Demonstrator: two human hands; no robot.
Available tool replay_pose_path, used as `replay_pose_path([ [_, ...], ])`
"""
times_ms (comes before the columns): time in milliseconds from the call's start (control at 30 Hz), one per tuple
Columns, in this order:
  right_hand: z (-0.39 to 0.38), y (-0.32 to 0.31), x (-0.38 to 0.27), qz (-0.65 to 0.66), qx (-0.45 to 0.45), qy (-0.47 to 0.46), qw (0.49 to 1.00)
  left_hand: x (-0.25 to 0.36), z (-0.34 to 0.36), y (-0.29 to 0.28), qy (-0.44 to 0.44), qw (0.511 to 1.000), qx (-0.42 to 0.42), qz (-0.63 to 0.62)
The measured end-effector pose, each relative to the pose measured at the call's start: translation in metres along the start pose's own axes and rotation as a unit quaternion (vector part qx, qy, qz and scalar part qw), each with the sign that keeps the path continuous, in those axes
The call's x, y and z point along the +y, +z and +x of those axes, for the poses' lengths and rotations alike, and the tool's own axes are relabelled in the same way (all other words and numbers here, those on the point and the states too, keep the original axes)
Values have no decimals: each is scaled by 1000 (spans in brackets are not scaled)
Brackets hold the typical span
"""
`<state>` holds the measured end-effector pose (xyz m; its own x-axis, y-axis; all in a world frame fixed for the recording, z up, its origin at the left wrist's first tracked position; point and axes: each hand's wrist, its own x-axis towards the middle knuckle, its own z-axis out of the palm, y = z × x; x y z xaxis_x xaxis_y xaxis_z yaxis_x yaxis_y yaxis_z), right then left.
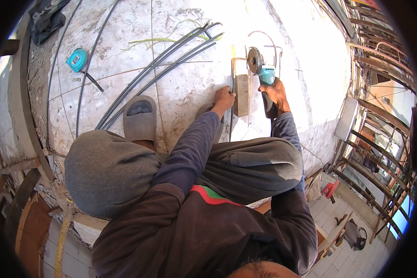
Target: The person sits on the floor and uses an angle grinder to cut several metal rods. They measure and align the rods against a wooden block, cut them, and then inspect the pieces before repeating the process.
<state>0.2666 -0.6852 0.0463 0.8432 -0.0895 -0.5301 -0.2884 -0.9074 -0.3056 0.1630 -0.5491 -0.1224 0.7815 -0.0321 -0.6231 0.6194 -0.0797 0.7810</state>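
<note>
My right hand (276,95) is wrapped round the body of a teal and black angle grinder (267,74). The grinder's round disc (254,60) faces left, above the far end of a long block (241,96). Left of the block, my left hand (224,98) is closed with its fingers on a thin dark rod (232,79), which lies along the block's side. A bent rod end shows by the block's far end, close to the disc. Whether the disc touches it, I cannot tell.
Several dark rods (149,76) lie on the stained tiled floor (185,92), with yellow-green strips (150,41) across them. A teal tape measure (77,60) is at the far left. My grey slipper (140,119) stands near the rods. Wooden framing (373,169) lines the right side.
</note>
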Motion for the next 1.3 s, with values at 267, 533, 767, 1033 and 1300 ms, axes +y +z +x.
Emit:
replay_pose_path([
  [267,7,-3,-8,-21,9,-6,1000,16,-11,-7,2,997,10,78],
  [533,5,-1,-3,-12,23,5,1000,16,-14,-4,5,997,39,66],
  [767,1,-3,2,-6,5,-11,1000,18,-13,-5,1,998,25,61],
  [1033,-5,-3,-5,10,-1,27,1000,13,-12,-3,12,998,43,53],
  [1300,-4,-2,4,13,-3,23,1000,21,-18,-7,10,998,27,56],
])
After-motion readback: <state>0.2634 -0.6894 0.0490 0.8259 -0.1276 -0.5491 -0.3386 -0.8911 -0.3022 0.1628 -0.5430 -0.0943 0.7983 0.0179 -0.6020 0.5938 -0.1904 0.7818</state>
